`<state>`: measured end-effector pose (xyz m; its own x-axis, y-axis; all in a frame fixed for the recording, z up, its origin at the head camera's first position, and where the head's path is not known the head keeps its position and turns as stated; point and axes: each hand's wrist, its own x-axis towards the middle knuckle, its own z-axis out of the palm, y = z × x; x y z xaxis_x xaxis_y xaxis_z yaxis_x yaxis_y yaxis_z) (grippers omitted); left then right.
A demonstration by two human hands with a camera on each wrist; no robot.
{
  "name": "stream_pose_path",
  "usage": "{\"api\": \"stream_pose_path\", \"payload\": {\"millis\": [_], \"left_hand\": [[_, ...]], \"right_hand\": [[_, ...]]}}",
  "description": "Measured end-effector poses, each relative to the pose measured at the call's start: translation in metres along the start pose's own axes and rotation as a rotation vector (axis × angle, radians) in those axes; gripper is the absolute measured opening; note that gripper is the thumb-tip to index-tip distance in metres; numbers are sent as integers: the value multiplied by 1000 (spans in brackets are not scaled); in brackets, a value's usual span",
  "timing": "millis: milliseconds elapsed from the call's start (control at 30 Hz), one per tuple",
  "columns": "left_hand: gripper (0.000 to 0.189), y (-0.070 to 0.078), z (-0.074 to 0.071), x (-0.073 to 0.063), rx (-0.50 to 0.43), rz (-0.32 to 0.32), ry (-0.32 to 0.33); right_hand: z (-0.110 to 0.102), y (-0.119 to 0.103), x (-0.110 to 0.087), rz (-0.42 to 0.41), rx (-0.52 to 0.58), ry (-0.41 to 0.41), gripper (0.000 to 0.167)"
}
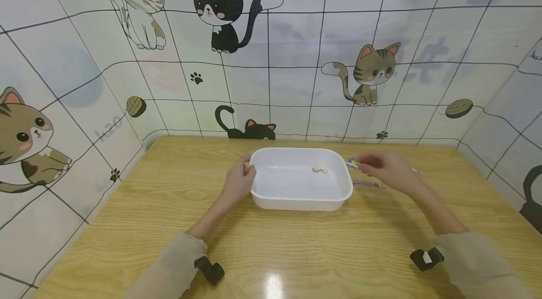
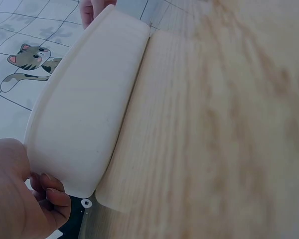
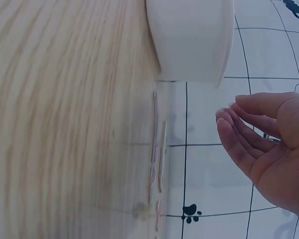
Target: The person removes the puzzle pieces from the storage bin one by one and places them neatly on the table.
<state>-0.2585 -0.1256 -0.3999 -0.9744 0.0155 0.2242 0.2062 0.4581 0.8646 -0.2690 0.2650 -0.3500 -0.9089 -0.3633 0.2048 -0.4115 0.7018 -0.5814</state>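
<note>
A white plastic basin (image 1: 302, 204) stands on the table, and my left hand (image 1: 239, 177) grips its left rim, thumb on top. In the left wrist view the fingers of that left hand (image 2: 30, 194) curl under the rim. Inside the basin lies a small cream-and-brown strip (image 1: 319, 170). My right hand (image 1: 383, 167) hovers off the basin's right side, its fingertips near a blue-and-yellow strip (image 1: 352, 163). Nothing shows between the bent fingers of the right hand (image 3: 264, 144) in the right wrist view. A thin purple strip (image 1: 366, 184) lies below this hand.
Another small pale strip (image 1: 417, 170) lies to the right, partly behind the right hand. The wooden table (image 1: 271, 238) meets a wall sheet (image 1: 292, 92) printed with cats and grid lines at its back edge.
</note>
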Motion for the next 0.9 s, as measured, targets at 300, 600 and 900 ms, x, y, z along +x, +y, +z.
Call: {"api": "stream_pose_path", "payload": {"millis": [300, 600, 900], "left_hand": [[41, 0, 0, 0, -6, -8, -6], [41, 0, 0, 0, 10, -13, -2], [41, 0, 0, 0, -3, -23, -6]], "right_hand": [[14, -21, 15, -30, 75, 26, 27], [36, -33, 35, -74, 104, -35, 22], [56, -42, 53, -107, 12, -105, 20]]}}
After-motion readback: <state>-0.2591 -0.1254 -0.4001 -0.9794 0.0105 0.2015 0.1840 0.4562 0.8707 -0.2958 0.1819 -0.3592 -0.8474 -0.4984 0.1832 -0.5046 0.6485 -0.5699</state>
